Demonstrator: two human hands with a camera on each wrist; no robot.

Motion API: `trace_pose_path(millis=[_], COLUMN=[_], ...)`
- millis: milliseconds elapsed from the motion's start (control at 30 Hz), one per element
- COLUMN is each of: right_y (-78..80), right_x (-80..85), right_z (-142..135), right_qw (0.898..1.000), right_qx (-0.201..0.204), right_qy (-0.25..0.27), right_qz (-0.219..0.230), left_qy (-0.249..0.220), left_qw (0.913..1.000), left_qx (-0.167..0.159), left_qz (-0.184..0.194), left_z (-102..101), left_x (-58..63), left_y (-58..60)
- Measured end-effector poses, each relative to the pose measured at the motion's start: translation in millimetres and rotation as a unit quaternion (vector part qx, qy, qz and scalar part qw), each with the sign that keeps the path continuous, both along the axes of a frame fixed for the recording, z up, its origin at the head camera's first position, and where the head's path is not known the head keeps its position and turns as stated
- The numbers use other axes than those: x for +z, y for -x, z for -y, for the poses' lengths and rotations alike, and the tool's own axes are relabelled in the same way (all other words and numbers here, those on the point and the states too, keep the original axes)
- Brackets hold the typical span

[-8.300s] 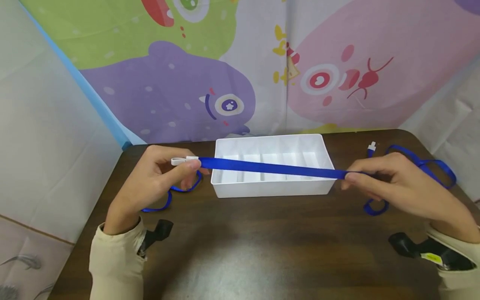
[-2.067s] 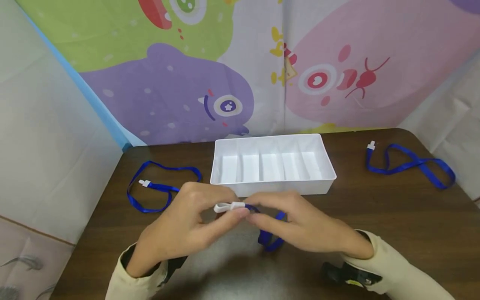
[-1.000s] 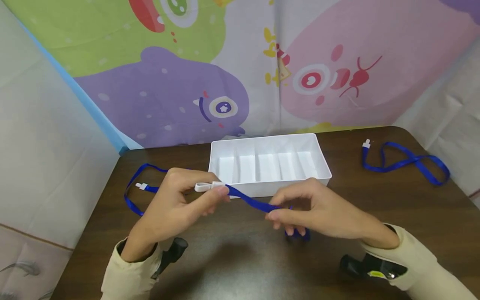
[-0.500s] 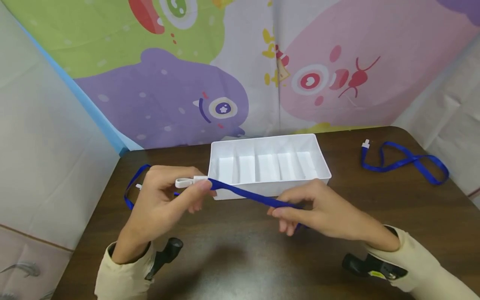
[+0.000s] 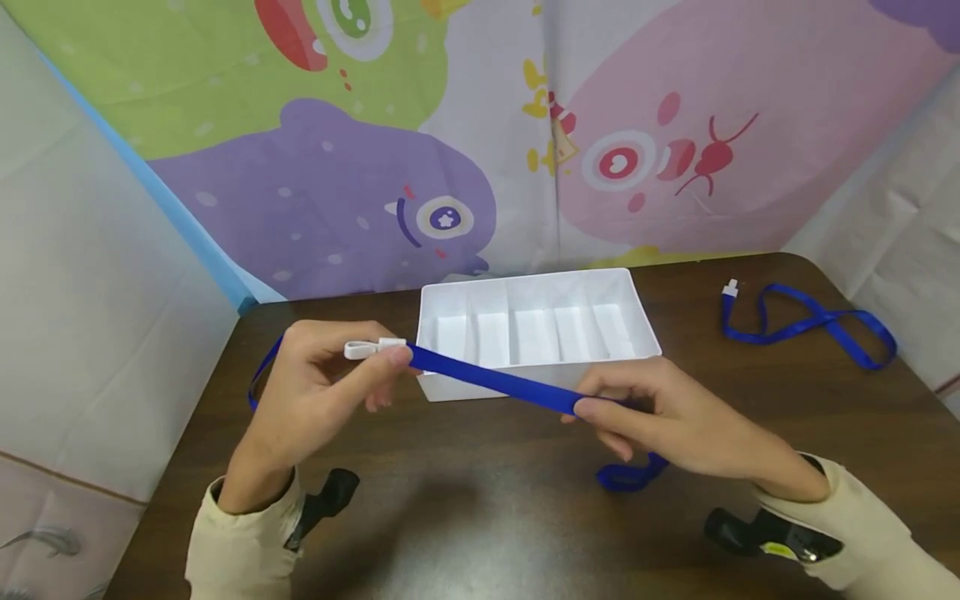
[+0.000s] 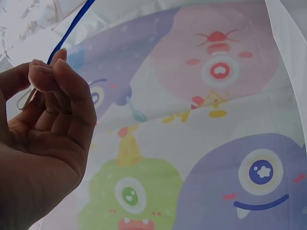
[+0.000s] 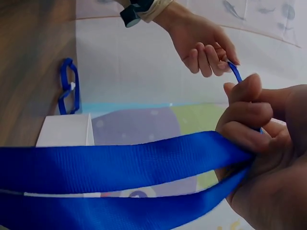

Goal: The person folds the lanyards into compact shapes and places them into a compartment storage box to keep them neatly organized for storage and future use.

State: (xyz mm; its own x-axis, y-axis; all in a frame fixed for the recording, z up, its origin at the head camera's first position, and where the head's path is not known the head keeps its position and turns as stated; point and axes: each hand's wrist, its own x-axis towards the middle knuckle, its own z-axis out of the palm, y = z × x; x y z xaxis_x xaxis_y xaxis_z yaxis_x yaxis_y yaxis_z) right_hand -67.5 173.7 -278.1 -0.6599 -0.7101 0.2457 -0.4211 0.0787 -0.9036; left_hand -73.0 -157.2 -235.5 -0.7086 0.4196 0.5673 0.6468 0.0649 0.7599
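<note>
Behind the dark surface [image 5: 495, 533] hangs a cartoon cloth [image 5: 360, 217]. On my side of the white divided tray [image 5: 459, 388], fingers hold a blue lanyard [image 5: 495, 380] aloft: the left hand [image 5: 318, 387] pinches its white-loop end, the right hand [image 5: 671, 417] its strap, presumably to draw that stretch flat.

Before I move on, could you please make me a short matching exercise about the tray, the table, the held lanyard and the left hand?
Things:
1. tray
2. left hand
3. table
4. held lanyard

Descriptions:
A. dark brown
B. blue, stretched across to the right hand
C. white, divided into compartments
D. pinching the end with the white clip

Pairs: 1-C, 2-D, 3-A, 4-B
</note>
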Motion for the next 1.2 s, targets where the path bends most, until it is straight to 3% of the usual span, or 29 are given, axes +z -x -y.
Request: trace_pose_path(millis=[233,400,633,900,1200], right_y=[0.4,1.5,3.7,4.6,3.5], right_x=[-3.3,-2.8,-7.3,-6.0,-6.4], right_z=[-3.9,-7.7,-19.7,-32.5,-42.9], right_qw=[0.999,1.0,1.0,0.999,0.993], right_qx=[-0.032,-0.025,-0.017,-0.031,-0.072], right_qy=[-0.002,0.012,0.004,-0.033,-0.078], right_qz=[-0.002,-0.011,-0.017,-0.017,-0.057], left_qy=[0.027,0.032,-0.017,-0.026,-0.019], left_qw=[0.9994,0.9994,0.9997,0.9996,0.9997], left_qx=[-0.019,-0.009,-0.017,-0.001,0.017], left_qz=[0.01,0.008,0.003,-0.005,0.005], left_z=[-2.1,0.2,9.8,16.5,21.3], left_x=[-1.6,-0.9,3.0,3.0,-0.1], left_y=[1.6,1.0,1.3,6.2,12.8])
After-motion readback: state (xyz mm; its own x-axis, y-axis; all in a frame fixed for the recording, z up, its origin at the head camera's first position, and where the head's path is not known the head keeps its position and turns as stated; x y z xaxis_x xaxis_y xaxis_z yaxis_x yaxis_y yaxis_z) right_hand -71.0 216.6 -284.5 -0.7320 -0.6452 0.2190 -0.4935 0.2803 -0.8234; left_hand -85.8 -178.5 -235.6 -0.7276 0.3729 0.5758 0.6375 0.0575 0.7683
